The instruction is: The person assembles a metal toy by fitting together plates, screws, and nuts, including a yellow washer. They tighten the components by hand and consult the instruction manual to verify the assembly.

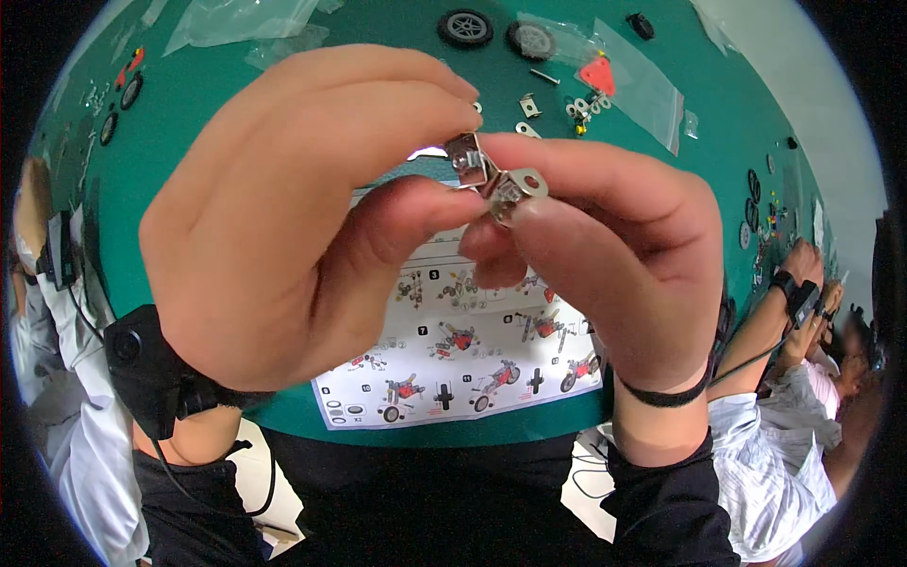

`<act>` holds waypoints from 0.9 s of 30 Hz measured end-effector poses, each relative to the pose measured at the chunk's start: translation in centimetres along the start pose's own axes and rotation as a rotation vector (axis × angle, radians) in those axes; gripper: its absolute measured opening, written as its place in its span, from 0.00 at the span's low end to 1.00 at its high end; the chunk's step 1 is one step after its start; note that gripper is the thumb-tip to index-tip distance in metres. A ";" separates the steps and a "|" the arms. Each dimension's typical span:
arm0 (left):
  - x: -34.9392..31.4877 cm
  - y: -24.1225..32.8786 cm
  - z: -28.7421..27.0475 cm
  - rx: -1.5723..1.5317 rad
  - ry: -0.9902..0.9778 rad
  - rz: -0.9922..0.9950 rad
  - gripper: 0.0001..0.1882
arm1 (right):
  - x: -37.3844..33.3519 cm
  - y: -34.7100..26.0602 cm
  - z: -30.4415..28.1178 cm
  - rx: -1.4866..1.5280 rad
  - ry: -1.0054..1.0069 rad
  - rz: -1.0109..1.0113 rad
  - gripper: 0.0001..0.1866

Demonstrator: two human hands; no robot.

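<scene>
Close before me, both hands hold small silvery metal brackets between thumb and fingers. My left hand (pixel 274 217) pinches a bent metal bracket (pixel 467 159) by its edges. Touching it is another metal bracket (pixel 518 192) with a round hole in its tab, gripped by my right hand (pixel 614 236). The two pieces meet at an angle; whether a screw joins them I cannot tell, as fingers cover part of them. Beneath the hands lies a white instruction sheet (pixel 444 354) with step pictures of a small model vehicle.
On the green table (pixel 378 85) beyond are a black wheel (pixel 465 28), a grey wheel rim (pixel 531 40), a screw (pixel 544 77), a red triangular plate (pixel 597 76), loose brackets (pixel 530 105) and plastic bags (pixel 642 94). Other people sit at both sides; a co-worker's hand (pixel 803 263) rests at right.
</scene>
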State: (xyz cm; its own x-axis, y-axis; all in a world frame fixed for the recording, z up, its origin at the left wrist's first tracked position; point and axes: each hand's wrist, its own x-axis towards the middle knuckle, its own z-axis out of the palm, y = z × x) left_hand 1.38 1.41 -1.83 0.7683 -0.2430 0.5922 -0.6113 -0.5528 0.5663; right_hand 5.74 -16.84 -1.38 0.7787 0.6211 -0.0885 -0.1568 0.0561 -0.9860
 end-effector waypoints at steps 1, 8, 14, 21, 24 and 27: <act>-0.4 -0.5 0.0 0.000 0.001 0.002 0.14 | 0.0 0.2 0.0 -0.001 0.000 -0.001 0.14; -1.8 -1.3 0.2 0.067 0.011 -0.001 0.12 | -0.1 0.3 -0.1 -0.333 -0.087 -0.220 0.10; -1.4 0.1 0.6 -0.013 0.001 -0.100 0.10 | -0.1 0.4 -0.2 -0.359 -0.129 -0.241 0.10; -1.7 0.2 0.7 -0.095 0.021 -0.106 0.11 | -0.4 0.5 0.3 -0.225 -0.068 -0.175 0.14; -1.6 0.4 -0.8 0.057 -0.143 -0.127 0.11 | -0.4 0.2 0.1 -0.144 -0.066 -0.086 0.15; -2.6 -0.8 1.9 -0.061 0.148 -0.014 0.10 | -0.3 -0.1 -0.2 -0.089 -0.124 -0.078 0.15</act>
State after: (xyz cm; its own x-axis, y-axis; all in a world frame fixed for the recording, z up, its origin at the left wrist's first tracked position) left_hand 0.20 0.92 -4.92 0.7432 -0.1129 0.6595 -0.6146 -0.5048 0.6061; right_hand 5.68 -17.16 -1.33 0.7048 0.7095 0.0016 -0.0402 0.0422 -0.9983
